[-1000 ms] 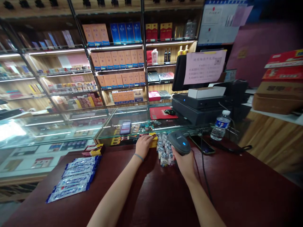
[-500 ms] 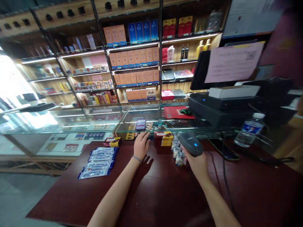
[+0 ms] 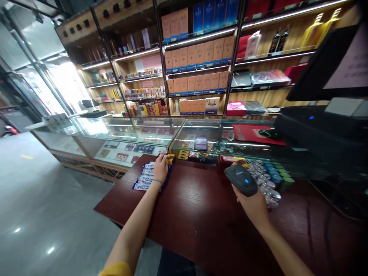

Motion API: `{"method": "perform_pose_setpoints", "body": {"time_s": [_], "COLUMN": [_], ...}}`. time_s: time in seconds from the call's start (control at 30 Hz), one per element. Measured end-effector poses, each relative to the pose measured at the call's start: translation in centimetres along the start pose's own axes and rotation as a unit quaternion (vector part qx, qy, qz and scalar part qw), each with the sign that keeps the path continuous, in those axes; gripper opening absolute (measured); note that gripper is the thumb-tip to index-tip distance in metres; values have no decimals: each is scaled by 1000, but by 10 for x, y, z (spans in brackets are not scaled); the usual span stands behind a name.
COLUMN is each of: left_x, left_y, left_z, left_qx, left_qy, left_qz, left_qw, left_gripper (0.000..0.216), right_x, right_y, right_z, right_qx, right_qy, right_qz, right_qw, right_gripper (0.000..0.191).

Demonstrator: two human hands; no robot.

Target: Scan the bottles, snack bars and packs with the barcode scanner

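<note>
My right hand point(image 3: 254, 205) is closed round a dark barcode scanner point(image 3: 240, 179) with a blue light, held above the dark red counter point(image 3: 201, 214). Just to its right stands a cluster of several small capped bottles point(image 3: 268, 180). My left hand point(image 3: 160, 168) reaches far to the left and rests, fingers down, on a row of blue-and-white flat packets point(image 3: 143, 178) near the counter's left end. A small yellow-and-brown pack point(image 3: 170, 157) lies just beyond its fingertips. Whether the left fingers grip a packet is not clear.
A glass display case point(image 3: 138, 132) runs behind the counter, with a phone point(image 3: 201, 143) lying on it. A red mat with a mouse point(image 3: 267, 133) and a black register with monitor point(image 3: 324, 115) stand at right. Shelves of boxed goods point(image 3: 198, 57) fill the back wall. Grey floor lies at left.
My head has turned left. My left hand moved left from the packs by the bottles to the blue-and-white packets. My right hand kept hold of the scanner.
</note>
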State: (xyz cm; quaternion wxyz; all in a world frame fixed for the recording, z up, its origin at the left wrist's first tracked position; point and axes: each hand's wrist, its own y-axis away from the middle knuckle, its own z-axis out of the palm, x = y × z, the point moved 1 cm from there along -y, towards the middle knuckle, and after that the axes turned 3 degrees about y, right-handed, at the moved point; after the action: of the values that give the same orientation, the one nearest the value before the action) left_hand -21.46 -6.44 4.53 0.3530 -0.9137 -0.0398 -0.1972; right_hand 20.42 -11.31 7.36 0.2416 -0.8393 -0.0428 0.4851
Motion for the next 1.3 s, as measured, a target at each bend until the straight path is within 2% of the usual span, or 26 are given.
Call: {"method": "perform_pose_setpoints", "body": {"time_s": [0.2,0.4,0.57,0.77,0.87,0.97,1.03,1.07,1.13,1.17,1.23,1.3], "left_x": [-21,-20,-15,0,16,38,57,68,90,102,122,136], "left_y": [-14,-32,-42,-36,-29,-21,-14,-9,1,6,18,29], "left_z": [-6,-2,0,-18,-25,-18,-4,6,27,37,53,63], "left_qx": [-92,-183,-219,-198,-130,-29,40,71,96,98,76,63], "left_qy": [-43,-83,-75,-68,-9,121,254,329,472,537,644,706], "left_qz": [11,15,8,3,-19,-98,-158,-194,-264,-298,-349,-381], "left_qw": [995,979,973,978,991,987,953,922,836,783,677,593], "left_gripper": [52,58,47,34,34,30,22,16,9,12,19,21], "right_x": [-9,-15,-7,-14,-12,-2,6,8,10,9,4,-1], "right_y": [16,21,18,19,20,19,18,17,16,16,17,18], "right_z": [12,15,16,13,11,11,12,11,10,9,7,4], "right_qx": [-74,-105,-123,-104,-78,-46,-33,-31,-32,-31,-27,-35], "right_qy": [62,84,75,44,21,-8,-26,-32,-39,-40,-42,-35], "right_qz": [6,26,30,47,38,27,20,15,2,-3,-8,-6], "right_qw": [995,991,989,993,996,999,999,999,999,999,999,999], "right_gripper": [50,48,52,51,53,54,53,53,53,52,50,51]}}
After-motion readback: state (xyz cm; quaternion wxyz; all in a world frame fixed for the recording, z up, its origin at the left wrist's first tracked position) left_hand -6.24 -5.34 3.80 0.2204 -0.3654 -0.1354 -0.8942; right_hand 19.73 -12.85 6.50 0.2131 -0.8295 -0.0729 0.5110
